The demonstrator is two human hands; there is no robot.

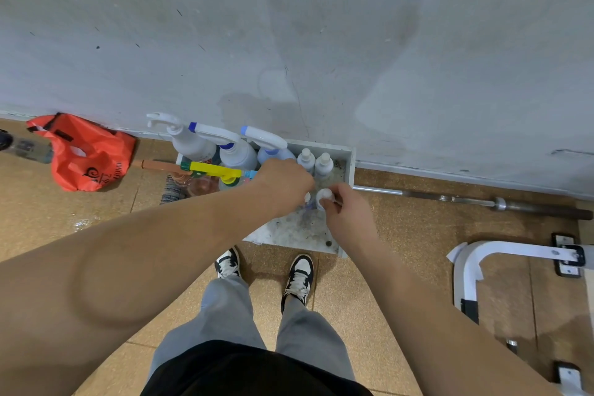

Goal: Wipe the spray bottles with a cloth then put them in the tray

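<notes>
Against the scuffed grey wall [321,26], on the tan floor, I am working both hands down inside the white tray [353,157].

My right hand [348,215] is pinching the cap of a small white bottle [324,195] between fingertips, and my left hand [284,185] is curling over a second small one whose top barely shows — whether it is actually gripping, I cannot tell. Both bottles are standing in the tray's middle, just in front of two more small bottles [315,161]; three tall spray bottles [238,151] are lining the back-left. I am judging these little plastic bottles light, stiff and smooth, likely slick if damp — taking them around the body seems safer than by the cap. No cloth is showing in either hand.
</notes>
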